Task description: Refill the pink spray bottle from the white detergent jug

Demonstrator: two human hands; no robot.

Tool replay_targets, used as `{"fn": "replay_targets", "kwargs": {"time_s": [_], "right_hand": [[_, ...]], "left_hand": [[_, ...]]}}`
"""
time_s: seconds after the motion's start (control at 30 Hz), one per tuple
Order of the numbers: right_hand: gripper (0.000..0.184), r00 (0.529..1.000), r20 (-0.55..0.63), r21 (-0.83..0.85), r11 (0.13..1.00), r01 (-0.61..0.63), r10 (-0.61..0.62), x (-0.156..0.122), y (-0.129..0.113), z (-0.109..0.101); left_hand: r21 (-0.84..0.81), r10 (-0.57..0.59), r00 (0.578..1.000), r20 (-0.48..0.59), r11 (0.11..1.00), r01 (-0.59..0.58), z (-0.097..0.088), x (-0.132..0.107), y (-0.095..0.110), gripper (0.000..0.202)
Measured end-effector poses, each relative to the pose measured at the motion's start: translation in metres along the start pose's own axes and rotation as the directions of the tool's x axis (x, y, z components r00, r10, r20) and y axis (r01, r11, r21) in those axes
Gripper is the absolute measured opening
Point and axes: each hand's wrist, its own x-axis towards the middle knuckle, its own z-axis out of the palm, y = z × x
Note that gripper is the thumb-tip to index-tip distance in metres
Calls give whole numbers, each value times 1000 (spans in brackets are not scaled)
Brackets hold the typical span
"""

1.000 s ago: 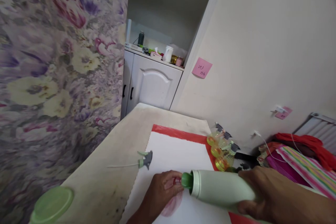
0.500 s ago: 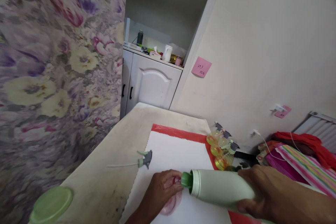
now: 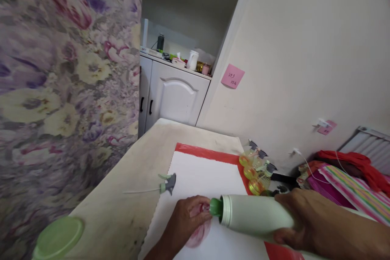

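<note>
My right hand is wrapped round a pale green bottle, tipped on its side with its mouth toward the left. A darker green spout projects from that mouth and meets the neck of a pink see-through bottle. My left hand pinches this pink bottle round its neck, above the white sheet. Whether liquid is flowing cannot be made out. Left of the hands lies a green and grey spray trigger head with a long thin tube.
Several spray bottles with yellow liquid stand at the table's right side. A round green lid is at the near left. A floral curtain borders the table on the left; a wall rises behind.
The view has shifted very slightly. Both hands and the two bottles keep nearly the same pose, with the spout still at the pink bottle's neck.
</note>
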Motion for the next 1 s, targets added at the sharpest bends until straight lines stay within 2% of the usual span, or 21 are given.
{"fn": "replay_targets", "kwargs": {"time_s": [0.17,0.37,0.63,1.0], "right_hand": [[19,999,21,32,999,24,-25,-1,-1,-1],[21,996,-25,45,996,82,-81,-2,1,1],[19,999,6,37,998,46,-46,-2,-3,-4],[20,999,-21,3,999,36,-36,-1,-3,-2]], "left_hand": [[-2,-4,1000,2,1000,4,0,1,0,17],[-12,-22,1000,5,1000,22,0,0,2,16],[0,-6,1000,6,1000,6,0,-1,2,16],[-16,0,1000,6,1000,0,1,-1,-3,17]]}}
